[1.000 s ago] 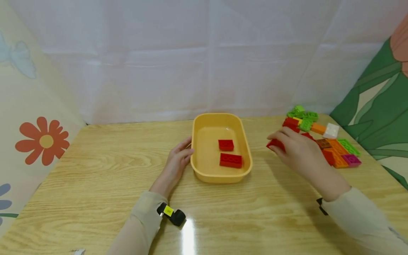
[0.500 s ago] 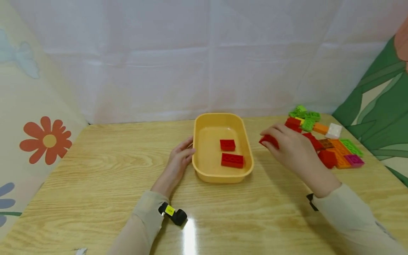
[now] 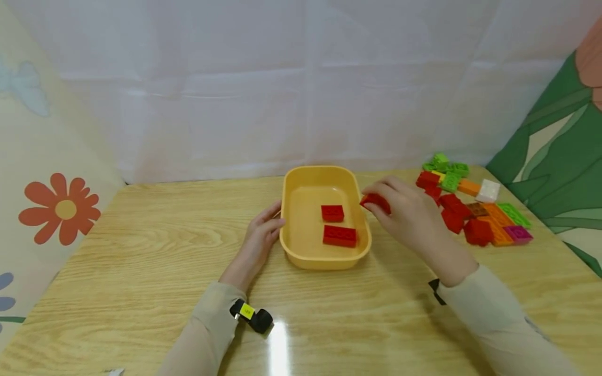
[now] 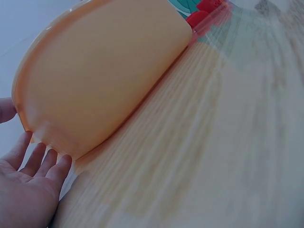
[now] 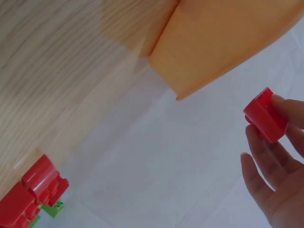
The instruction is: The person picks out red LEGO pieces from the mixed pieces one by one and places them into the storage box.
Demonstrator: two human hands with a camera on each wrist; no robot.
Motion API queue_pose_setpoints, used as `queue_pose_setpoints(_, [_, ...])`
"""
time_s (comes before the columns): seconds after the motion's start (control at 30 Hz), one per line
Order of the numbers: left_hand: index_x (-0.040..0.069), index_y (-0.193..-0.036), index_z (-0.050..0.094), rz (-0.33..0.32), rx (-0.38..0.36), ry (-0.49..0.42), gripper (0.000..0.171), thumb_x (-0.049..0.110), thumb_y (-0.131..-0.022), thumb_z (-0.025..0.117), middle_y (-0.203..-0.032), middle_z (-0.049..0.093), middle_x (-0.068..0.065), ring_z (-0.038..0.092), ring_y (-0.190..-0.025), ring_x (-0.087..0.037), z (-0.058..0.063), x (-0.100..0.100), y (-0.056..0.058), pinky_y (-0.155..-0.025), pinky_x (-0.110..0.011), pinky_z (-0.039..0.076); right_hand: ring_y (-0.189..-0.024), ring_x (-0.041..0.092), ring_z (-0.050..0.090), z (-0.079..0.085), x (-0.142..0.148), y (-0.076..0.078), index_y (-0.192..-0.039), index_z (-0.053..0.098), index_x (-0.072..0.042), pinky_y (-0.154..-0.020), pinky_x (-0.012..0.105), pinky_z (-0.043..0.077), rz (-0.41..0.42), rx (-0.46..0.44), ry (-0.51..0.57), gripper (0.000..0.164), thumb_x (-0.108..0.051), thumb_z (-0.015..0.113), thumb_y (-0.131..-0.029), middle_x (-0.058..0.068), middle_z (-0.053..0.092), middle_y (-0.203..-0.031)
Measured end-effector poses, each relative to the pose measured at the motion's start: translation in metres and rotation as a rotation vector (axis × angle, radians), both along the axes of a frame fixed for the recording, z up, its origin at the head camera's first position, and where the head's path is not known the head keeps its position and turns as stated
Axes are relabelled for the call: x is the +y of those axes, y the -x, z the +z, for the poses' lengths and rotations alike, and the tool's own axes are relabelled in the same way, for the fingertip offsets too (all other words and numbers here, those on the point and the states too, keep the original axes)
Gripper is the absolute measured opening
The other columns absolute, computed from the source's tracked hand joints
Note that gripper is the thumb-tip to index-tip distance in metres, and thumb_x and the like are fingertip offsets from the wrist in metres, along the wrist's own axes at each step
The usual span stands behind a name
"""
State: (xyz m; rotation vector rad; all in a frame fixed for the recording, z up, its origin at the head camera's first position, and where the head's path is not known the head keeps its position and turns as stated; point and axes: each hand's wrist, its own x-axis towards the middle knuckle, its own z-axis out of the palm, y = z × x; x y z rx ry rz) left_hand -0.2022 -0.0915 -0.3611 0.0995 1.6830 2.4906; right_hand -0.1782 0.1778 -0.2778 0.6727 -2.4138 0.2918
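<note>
A yellow bin (image 3: 329, 259) stands mid-table, with a small red building brick (image 3: 332, 213) and a longer red building brick (image 3: 339, 236) lying inside. My left hand (image 3: 258, 235) rests against its left side; in the left wrist view the fingertips (image 4: 65, 160) touch the outer wall and the thumb is by the rim. Just beyond the bin's right rim, my right hand (image 3: 406, 216) pinches another red building brick (image 3: 376, 202) between thumb and fingers. The right wrist view shows this held brick (image 5: 267, 116) raised clear of the table, close to the bin's wall (image 5: 223, 42).
On the right of the wooden table (image 3: 155, 250) lies a loose pile of red bricks (image 3: 453, 211), with orange bricks (image 3: 498, 224), green bricks (image 3: 451, 169), a white brick (image 3: 489, 190) and a magenta brick (image 3: 519, 234). A white cloth (image 3: 211, 104) hangs behind.
My right hand has moved left from beside the pile to the bin's right rim, carrying the red building brick. The left hand stays against the bin.
</note>
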Motion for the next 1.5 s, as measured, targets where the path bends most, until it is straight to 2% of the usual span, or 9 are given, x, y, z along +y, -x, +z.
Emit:
queue_pose_setpoints(0.2, [-0.002, -0.143, 0.035, -0.004, -0.008, -0.013, 0.057, -0.002, -0.088, 0.047, -0.152, 0.035, -0.019, 0.038, -0.132, -0.026, 0.0, 0.001, 0.001, -0.08, -0.01, 0.05, -0.072, 0.023, 0.063, 0.001, -0.006, -0.001, -0.095, 0.069, -0.01, -0.054, 0.039, 0.056, 0.032, 0.023, -0.01, 0.022, -0.019, 0.074, -0.076, 0.009, 0.068, -0.092])
queue_pose_setpoints(0.5, [-0.001, -0.143, 0.036, -0.007, -0.015, -0.022, 0.057, -0.002, -0.087, 0.048, -0.152, 0.036, -0.018, 0.038, -0.132, -0.026, 0.001, 0.002, 0.001, -0.079, -0.011, 0.051, -0.075, 0.022, 0.061, 0.0, -0.02, -0.009, -0.097, 0.07, -0.01, -0.064, 0.039, 0.059, 0.079, 0.006, -0.053, 0.024, -0.015, 0.075, -0.074, 0.008, 0.067, -0.095])
queue_pose_setpoints(0.77, [-0.001, -0.144, 0.035, -0.003, -0.02, -0.018, 0.058, -0.002, -0.087, 0.047, -0.152, 0.036, -0.019, 0.038, -0.132, -0.026, 0.001, 0.001, 0.0, -0.078, -0.01, 0.051, -0.074, 0.024, 0.061, -0.01, -0.034, -0.013, -0.095, 0.071, -0.011, -0.065, 0.039, 0.059, 0.132, 0.017, -0.093, 0.024, -0.013, 0.077, -0.071, 0.009, 0.069, -0.093])
queue_pose_setpoints(1.03, [-0.002, -0.144, 0.034, 0.003, -0.016, -0.005, 0.058, -0.002, -0.087, 0.046, -0.152, 0.035, -0.02, 0.037, -0.132, -0.028, 0.0, 0.001, 0.0, -0.078, -0.01, 0.051, -0.072, 0.023, 0.061, -0.022, -0.045, -0.015, -0.091, 0.072, -0.011, -0.063, 0.038, 0.058, 0.196, 0.011, -0.124, 0.02, -0.015, 0.076, -0.072, 0.008, 0.069, -0.09])
queue_pose_setpoints(1.4, [-0.003, -0.143, 0.034, 0.005, -0.014, -0.012, 0.058, -0.003, -0.087, 0.046, -0.152, 0.035, -0.021, 0.037, -0.132, -0.029, 0.001, 0.001, 0.0, -0.078, -0.01, 0.051, -0.076, 0.02, 0.061, -0.031, -0.045, -0.014, -0.094, 0.069, -0.013, -0.065, 0.038, 0.055, 0.192, -0.067, -0.155, 0.021, -0.018, 0.075, -0.075, 0.003, 0.069, -0.091])
queue_pose_setpoints(1.5, [-0.003, -0.143, 0.035, 0.008, -0.014, -0.011, 0.057, -0.003, -0.087, 0.046, -0.151, 0.035, -0.021, 0.037, -0.132, -0.029, 0.0, 0.0, 0.001, -0.079, -0.011, 0.051, -0.079, 0.019, 0.062, -0.03, -0.044, -0.014, -0.095, 0.069, -0.014, -0.069, 0.038, 0.056, 0.172, -0.118, -0.165, 0.022, -0.018, 0.075, -0.075, 0.003, 0.07, -0.092])
